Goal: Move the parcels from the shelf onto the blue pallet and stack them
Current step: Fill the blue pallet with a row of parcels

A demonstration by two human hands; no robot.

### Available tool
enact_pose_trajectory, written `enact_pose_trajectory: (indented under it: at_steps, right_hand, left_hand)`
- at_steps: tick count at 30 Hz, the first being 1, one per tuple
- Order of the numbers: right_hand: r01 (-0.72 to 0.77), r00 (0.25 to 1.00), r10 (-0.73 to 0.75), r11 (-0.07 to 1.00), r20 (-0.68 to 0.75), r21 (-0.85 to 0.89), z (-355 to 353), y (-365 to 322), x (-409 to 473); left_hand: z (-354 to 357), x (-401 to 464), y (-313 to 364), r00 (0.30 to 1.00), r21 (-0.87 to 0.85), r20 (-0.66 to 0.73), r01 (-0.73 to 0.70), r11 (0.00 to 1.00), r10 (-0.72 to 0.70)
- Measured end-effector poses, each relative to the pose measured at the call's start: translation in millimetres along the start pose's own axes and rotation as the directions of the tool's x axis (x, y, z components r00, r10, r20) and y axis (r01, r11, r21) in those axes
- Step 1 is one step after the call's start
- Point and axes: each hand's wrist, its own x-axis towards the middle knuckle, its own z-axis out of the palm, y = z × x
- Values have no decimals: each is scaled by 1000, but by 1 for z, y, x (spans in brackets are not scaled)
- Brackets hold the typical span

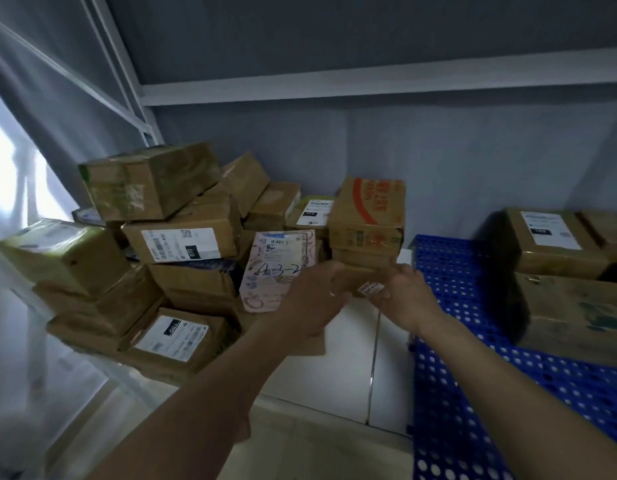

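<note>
A heap of brown cardboard parcels [182,237] fills the left of the white shelf [338,368]. Both my hands grip a small brown parcel [360,280] with a white sticker, at the foot of a short stack topped by a box with red print [367,209]. My left hand [312,299] holds its left end, my right hand [406,296] its right end. A pink printed parcel [277,268] leans just left of my left hand. The blue perforated pallet [470,358] lies to the right, with brown parcels [560,271] stacked at its far right.
A white shelf frame post and a bright curtained window stand at the left. A grey wall closes the back, and a shelf board runs overhead. A pale floor strip lies between the shelf and the pallet.
</note>
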Motion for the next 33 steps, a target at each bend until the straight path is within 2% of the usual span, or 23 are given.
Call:
enact_pose_trajectory:
  at_steps: [2,5,9,13,16,19,23,25,29,33]
  right_hand:
    - [-71,997,72,997,-28,44,-6,4,5]
    - [-135,989,139,987,-44,86,-17,11,16]
    - [-161,984,171,970,-40,183,-32,23,44]
    - [-145,988,155,919,3,367,-46,29,74]
    - [-146,989,140,817,53,558,-49,33,96]
    - [-119,993,104,749,62,652,-42,39,116]
    - [-102,995,80,674,65,732,-37,46,134]
    - [-100,995,73,636,69,766,-36,49,139]
    - [-112,991,131,595,42,796,-43,62,139]
    - [-108,971,236,603,-47,790,-72,85,125]
  left_hand:
    - [-9,13,11,1000,-72,-14,-28,997,27]
    - [-14,43,17,999,-141,46,7,990,0]
    - [-13,88,18,991,-117,116,80,990,-66]
    - [-1,128,13,985,-214,124,144,966,-119]
    - [14,165,-7,977,-175,55,212,961,-206]
    - [22,194,-25,956,-15,21,294,956,-294]
    - [14,197,-8,924,-64,109,374,925,-366]
    - [14,198,-2,921,-91,146,375,922,-360]
    - [24,192,14,937,-192,110,346,918,-331]
    - [30,188,51,971,-310,126,234,922,-203]
